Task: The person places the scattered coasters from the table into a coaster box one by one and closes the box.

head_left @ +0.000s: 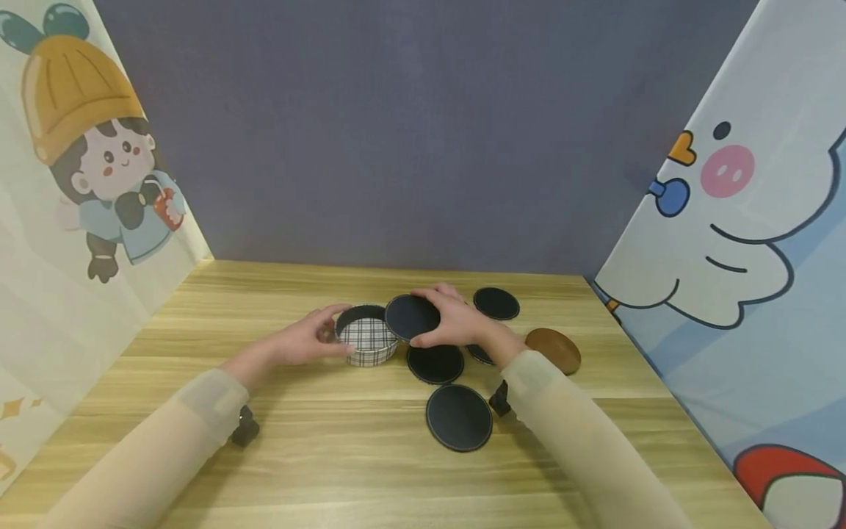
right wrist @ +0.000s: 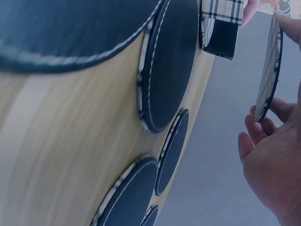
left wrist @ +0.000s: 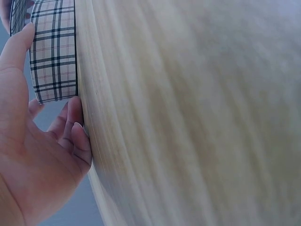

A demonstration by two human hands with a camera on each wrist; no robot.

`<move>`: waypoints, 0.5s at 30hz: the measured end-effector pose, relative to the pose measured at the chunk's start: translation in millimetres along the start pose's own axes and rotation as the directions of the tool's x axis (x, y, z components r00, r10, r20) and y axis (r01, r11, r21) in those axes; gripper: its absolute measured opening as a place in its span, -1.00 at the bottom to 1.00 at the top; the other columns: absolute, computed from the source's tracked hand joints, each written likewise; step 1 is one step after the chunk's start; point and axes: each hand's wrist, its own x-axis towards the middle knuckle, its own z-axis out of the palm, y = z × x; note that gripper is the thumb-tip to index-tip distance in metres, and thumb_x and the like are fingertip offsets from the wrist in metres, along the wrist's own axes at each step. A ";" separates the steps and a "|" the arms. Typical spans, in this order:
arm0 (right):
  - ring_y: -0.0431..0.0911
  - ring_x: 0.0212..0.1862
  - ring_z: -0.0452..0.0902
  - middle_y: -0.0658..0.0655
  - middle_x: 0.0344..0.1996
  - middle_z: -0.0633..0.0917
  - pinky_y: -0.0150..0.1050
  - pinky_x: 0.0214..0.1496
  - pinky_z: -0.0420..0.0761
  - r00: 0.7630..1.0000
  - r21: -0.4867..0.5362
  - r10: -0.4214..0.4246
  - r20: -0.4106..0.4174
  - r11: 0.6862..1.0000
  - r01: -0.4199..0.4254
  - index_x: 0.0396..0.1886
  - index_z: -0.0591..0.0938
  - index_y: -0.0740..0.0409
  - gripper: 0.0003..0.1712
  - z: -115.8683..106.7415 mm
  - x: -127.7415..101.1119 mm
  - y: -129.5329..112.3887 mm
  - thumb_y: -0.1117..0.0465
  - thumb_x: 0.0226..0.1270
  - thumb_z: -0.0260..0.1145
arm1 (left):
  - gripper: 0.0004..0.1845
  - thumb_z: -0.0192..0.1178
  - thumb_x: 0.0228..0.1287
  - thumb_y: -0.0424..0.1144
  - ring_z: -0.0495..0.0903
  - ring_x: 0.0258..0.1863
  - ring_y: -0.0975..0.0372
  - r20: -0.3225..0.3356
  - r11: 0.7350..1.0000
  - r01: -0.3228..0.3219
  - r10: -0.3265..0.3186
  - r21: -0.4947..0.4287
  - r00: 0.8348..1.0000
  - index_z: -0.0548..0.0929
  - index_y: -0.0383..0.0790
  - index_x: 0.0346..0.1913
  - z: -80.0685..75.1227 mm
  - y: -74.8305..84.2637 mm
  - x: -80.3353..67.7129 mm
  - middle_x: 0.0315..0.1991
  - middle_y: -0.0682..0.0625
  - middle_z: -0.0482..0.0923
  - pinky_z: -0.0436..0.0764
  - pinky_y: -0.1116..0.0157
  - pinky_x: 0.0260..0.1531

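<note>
A round holder point(head_left: 370, 358) covered in black-and-white plaid stands on the wooden table, its dark inner wall showing. My left hand point(head_left: 300, 342) holds it from the left, thumb at the near side and fingers round the far side. In the left wrist view, the thumb touches the plaid wall point(left wrist: 54, 52) near the rim. Between the thumb and fingers of my right hand point(head_left: 456, 323) is a round black coaster point(head_left: 411, 317), raised and tilted beside the holder's right rim. Its other face point(right wrist: 269, 70) looks plaid in the right wrist view.
Black coasters lie flat right of the holder: one in front point(head_left: 459, 419), one beneath the raised coaster point(head_left: 436, 365), one at the back point(head_left: 496, 303), another point(head_left: 479, 355) partly hidden by the right hand. A brown disc point(head_left: 554, 350) lies farther right. A grey wall point(head_left: 396, 147) stands behind.
</note>
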 end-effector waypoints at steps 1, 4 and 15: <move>0.24 0.60 0.20 0.20 0.63 0.28 0.42 0.48 0.42 1.000 0.006 -0.002 0.005 1.000 0.002 0.78 0.26 -0.15 0.25 0.3 1.4 -1.4 -0.33 0.16 0.59 | 0.16 0.49 0.34 0.28 0.56 0.27 -0.11 -0.001 1.000 0.004 -0.004 -0.003 1.000 0.05 0.06 0.80 0.2 0.0 0.0 0.40 -0.34 0.40 0.69 -0.18 0.25; 0.23 0.64 0.16 0.19 0.65 0.25 0.43 0.52 0.39 1.000 0.020 -0.012 0.018 1.000 0.011 0.78 0.25 -0.15 0.25 1.5 5.5 -6.4 -0.31 0.16 0.60 | 0.16 0.49 0.35 0.26 0.57 0.25 -0.10 -0.001 1.000 -0.002 0.002 -0.004 1.000 0.05 0.04 0.80 -0.4 0.5 -0.3 0.38 -0.34 0.41 0.71 -0.14 0.21; 0.24 0.70 0.11 0.22 0.73 0.20 0.41 0.55 0.39 0.998 0.047 -0.048 0.040 0.998 0.046 0.77 0.29 -0.14 0.21 9.1 21.3 -16.9 -0.26 0.17 0.60 | 0.14 0.50 0.37 0.21 0.59 0.22 -0.08 0.007 1.000 -0.006 0.007 -0.017 1.000 0.06 0.01 0.80 -0.7 -2.3 2.2 0.37 -0.36 0.41 0.71 -0.11 0.19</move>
